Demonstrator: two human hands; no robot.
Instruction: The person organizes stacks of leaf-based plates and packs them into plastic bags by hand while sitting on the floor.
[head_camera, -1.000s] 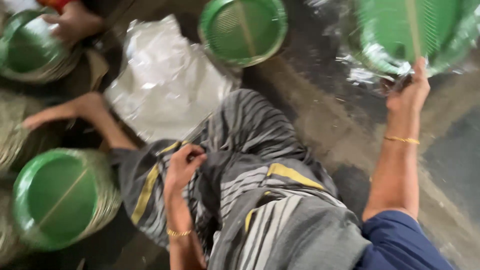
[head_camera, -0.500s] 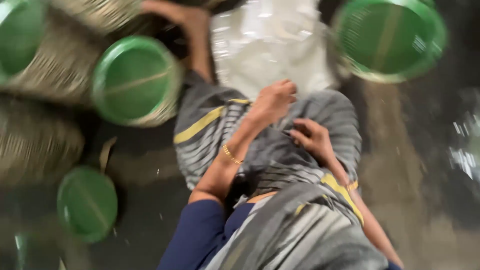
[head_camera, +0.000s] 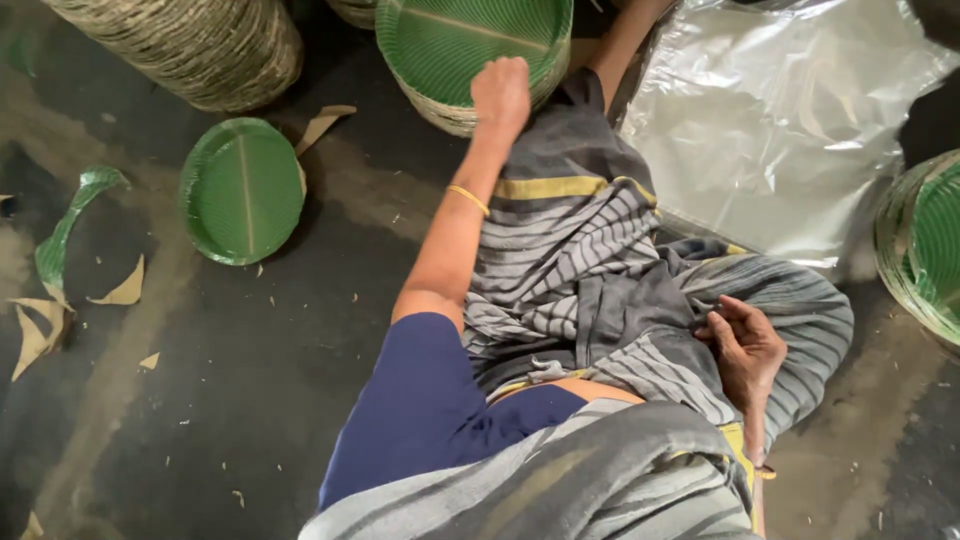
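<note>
My left hand (head_camera: 501, 93) reaches forward, its fingers curled over the near rim of the top green leaf-pattern plate (head_camera: 450, 35), which lies on a stack. A thin gold bangle sits on that wrist. My right hand (head_camera: 745, 347) lies low on my lap with its fingers bent into a fold of the grey striped cloth (head_camera: 590, 250) over my legs. A single green plate (head_camera: 242, 190) lies on the dark floor to the left, apart from both hands.
A tall stack of pale plates (head_camera: 190, 40) stands at the top left. A clear plastic sheet (head_camera: 780, 130) is spread at the top right, and another green plate stack (head_camera: 925, 250) sits at the right edge. Green and tan trimmings (head_camera: 60, 250) litter the floor at the left.
The view has swung and steadied. My left hand has gone from the cloth on my lap forward to the rim of the green plate stack. My right hand has stayed on the cloth.
</note>
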